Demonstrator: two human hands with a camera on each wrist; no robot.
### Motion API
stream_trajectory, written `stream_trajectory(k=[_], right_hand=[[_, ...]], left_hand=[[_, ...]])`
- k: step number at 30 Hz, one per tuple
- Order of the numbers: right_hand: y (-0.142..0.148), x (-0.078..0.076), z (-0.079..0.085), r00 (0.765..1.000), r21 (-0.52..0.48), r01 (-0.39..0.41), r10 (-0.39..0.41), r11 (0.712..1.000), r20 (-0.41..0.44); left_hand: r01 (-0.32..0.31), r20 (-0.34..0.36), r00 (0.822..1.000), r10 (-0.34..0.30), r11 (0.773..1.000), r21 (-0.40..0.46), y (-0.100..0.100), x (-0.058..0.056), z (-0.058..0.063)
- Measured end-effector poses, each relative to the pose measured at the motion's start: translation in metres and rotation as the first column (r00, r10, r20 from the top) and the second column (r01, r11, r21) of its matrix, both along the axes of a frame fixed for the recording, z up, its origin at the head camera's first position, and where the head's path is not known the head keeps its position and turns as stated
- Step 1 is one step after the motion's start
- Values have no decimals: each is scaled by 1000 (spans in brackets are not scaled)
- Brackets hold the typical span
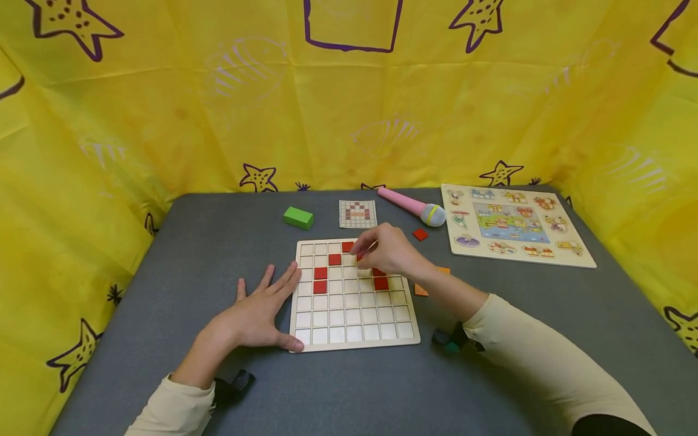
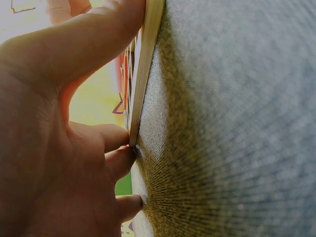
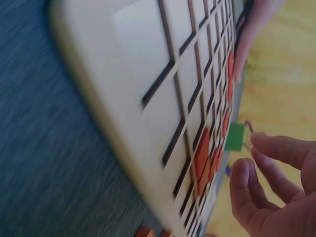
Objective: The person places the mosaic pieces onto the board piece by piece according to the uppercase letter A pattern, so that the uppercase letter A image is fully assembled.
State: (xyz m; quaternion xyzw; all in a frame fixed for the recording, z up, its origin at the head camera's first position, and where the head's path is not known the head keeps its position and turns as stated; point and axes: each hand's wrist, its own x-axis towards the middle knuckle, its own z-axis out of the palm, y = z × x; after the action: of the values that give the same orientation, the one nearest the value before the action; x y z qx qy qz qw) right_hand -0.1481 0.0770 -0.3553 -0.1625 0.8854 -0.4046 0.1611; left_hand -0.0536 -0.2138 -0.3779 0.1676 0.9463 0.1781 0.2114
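Note:
A wooden grid board [image 1: 354,318] lies on the table, with red square tiles [image 1: 320,287] in several cells of its upper half. My left hand [image 1: 256,312] is spread along the board's left side. Its fingertips touch the edge, and the thumb [image 2: 94,37] rests at the near left corner. Over the board's upper right part hovers my right hand [image 1: 384,248], fingers bent, beside a red tile partly hidden behind them. In the right wrist view, a gap shows between thumb and index finger of the right hand [image 3: 276,187], and no tile is visible there.
Behind the board lie a small pattern card [image 1: 357,214] and a green block [image 1: 298,218]. A pink toy microphone [image 1: 409,204] and a loose red tile [image 1: 420,234] are to the right. Orange pieces [image 1: 421,290] lie partly under my right forearm. A picture puzzle board [image 1: 515,254] occupies the far right.

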Motion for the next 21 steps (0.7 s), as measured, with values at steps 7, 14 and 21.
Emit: stream_trajectory(k=[7, 14, 21], right_hand=[[29, -7, -2, 997, 2, 64, -64, 998, -39], [59, -15, -8, 989, 12, 114, -112, 993, -92], [79, -19, -10, 976, 14, 173, -170, 985, -133]], left_hand=[[5, -15, 1000, -5, 1000, -9, 0, 0, 0], [2, -8, 1000, -3, 1000, -12, -1, -1, -2], [-3, -9, 1000, 3, 1000, -9, -1, 0, -2]])
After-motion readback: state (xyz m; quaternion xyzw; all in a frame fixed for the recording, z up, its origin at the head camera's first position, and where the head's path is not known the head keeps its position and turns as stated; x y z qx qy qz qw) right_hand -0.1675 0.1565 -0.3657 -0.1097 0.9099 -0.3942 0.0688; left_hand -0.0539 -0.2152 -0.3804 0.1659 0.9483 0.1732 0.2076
